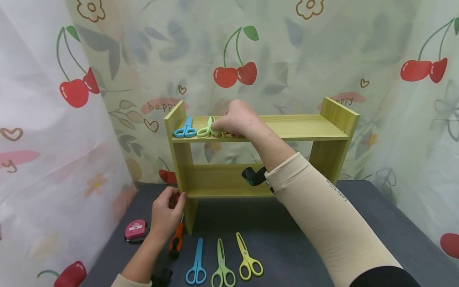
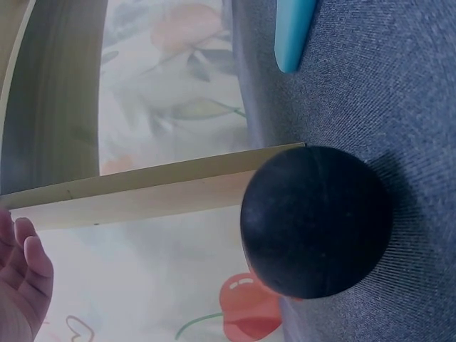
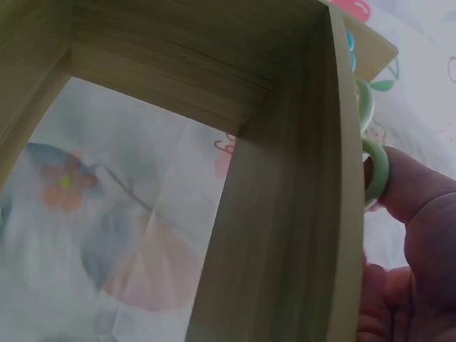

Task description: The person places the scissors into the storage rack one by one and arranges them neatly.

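Note:
On the top board of a wooden shelf (image 1: 301,127), my right hand (image 1: 238,119) pinches light green scissors (image 1: 203,132) by the handle. In the right wrist view the thumb lies against one green loop (image 3: 377,174). Blue scissors (image 1: 185,130) lie left of them. Something yellowish shows under the right hand, mostly hidden. My left hand (image 1: 165,215) is at the shelf's left side panel, its thumb on the front edge and its fingers curled at the outer side. The left wrist view shows several of these fingers (image 2: 32,267) beside the panel (image 2: 178,174).
Blue scissors (image 1: 197,265), green scissors (image 1: 221,266) and yellow scissors (image 1: 247,261) lie in a row before the shelf on the dark tabletop (image 1: 287,243). An orange and black screwdriver (image 1: 176,241) stands close to the left panel. Farther left is a pink tape measure (image 1: 136,230).

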### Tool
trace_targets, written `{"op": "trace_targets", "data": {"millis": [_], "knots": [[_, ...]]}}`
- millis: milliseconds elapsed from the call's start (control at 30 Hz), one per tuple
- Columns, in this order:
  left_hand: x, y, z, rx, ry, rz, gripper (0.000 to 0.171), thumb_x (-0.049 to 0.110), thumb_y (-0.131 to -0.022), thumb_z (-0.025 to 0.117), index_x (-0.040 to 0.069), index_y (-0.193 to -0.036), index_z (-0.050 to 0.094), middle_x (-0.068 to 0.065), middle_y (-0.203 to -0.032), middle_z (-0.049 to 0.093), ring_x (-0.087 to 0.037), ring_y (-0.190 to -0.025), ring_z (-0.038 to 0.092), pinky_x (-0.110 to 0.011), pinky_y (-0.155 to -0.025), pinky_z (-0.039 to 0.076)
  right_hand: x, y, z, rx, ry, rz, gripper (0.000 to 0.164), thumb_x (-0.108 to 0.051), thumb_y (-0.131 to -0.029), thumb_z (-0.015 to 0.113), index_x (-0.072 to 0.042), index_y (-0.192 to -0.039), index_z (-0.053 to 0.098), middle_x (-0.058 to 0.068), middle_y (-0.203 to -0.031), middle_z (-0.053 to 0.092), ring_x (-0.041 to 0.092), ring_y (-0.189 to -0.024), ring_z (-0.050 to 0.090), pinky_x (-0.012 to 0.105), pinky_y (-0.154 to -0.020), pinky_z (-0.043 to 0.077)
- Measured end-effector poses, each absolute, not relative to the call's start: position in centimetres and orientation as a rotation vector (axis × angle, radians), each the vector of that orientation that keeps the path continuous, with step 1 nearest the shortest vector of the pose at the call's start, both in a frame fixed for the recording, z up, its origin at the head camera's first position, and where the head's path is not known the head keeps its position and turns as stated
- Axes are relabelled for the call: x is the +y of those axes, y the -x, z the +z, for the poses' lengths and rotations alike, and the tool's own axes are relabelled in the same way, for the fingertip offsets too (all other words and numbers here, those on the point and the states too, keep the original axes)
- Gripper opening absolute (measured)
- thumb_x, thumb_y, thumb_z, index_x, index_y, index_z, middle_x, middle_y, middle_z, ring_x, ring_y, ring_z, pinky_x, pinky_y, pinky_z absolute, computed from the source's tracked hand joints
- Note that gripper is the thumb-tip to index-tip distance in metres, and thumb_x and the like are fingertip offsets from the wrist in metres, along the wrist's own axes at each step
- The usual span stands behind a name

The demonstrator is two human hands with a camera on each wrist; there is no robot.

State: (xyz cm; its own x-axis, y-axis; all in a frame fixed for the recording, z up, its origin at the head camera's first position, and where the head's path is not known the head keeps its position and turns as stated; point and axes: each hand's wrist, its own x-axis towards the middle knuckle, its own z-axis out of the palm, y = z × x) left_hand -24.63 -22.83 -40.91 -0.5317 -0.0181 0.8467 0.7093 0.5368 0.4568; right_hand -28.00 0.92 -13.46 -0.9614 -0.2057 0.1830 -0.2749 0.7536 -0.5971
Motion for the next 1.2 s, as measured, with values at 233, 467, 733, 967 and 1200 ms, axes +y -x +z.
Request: {"op": "trace_targets", "data": {"millis": [233, 467, 733, 967, 1200], "knots": [[-22.7, 24.5, -40.8, -1.894, 0.583, -1.062, 0.011, -0.004, -0.092, 0.070, 0.005, -0.095, 0.065, 0.003, -0.078, 0.059, -0.011, -0.063, 0.053, -0.018, -0.054, 0.044, 1.0, 27.3, -13.2, -2.849, -0.380, 0.989, 0.039, -0.022, -0.086, 0.073, -0.012, -0.059, 0.046, -0.001, -0.052, 0.039, 0.016, -0.046, 0.045, 0.025, -0.048, 0.039], [-22.6, 24.4, -40.9, -1.897, 0.569, -1.059, 0.011, -0.004, -0.091, 0.071, 0.004, -0.094, 0.065, 0.003, -0.078, 0.059, -0.010, -0.063, 0.052, -0.017, -0.055, 0.044, 2.1, 26.0, -13.1, -2.752, -0.419, 1.143, 0.045, -0.017, -0.087, 0.068, -0.013, -0.051, 0.039, -0.004, -0.051, 0.025, 0.014, -0.044, 0.030, 0.027, -0.046, 0.033], [-22.7, 24.6, -40.9, -1.883, 0.581, -1.043, 0.011, -0.004, -0.091, 0.071, 0.004, -0.093, 0.064, 0.003, -0.077, 0.057, -0.010, -0.062, 0.052, -0.018, -0.054, 0.043, 3.8, 24.3, -12.9, -2.671, -0.451, 1.208, 0.022, -0.018, -0.087, 0.063, -0.007, -0.070, 0.071, -0.001, -0.072, 0.060, 0.013, -0.049, 0.037, 0.030, -0.053, 0.042], [-22.8, 24.6, -41.0, -1.873, 0.585, -1.039, 0.011, -0.005, -0.091, 0.070, 0.004, -0.094, 0.064, 0.003, -0.078, 0.057, -0.009, -0.063, 0.052, -0.018, -0.054, 0.043, 5.0, 22.8, -13.2, -2.630, -0.519, 1.217, 0.022, -0.020, -0.090, 0.060, -0.008, -0.090, 0.079, -0.002, -0.108, 0.070, 0.021, -0.069, 0.058, 0.034, -0.064, 0.048], [-22.7, 24.6, -41.0, -1.881, 0.581, -1.035, 0.011, -0.005, -0.091, 0.071, 0.004, -0.094, 0.064, 0.003, -0.078, 0.057, -0.010, -0.063, 0.052, -0.018, -0.054, 0.043, 6.6, 21.0, -13.6, -2.563, -0.538, 1.267, 0.022, -0.020, -0.091, 0.062, -0.008, -0.100, 0.078, 0.008, -0.099, 0.070, 0.025, -0.075, 0.058, 0.039, -0.068, 0.055]]}}
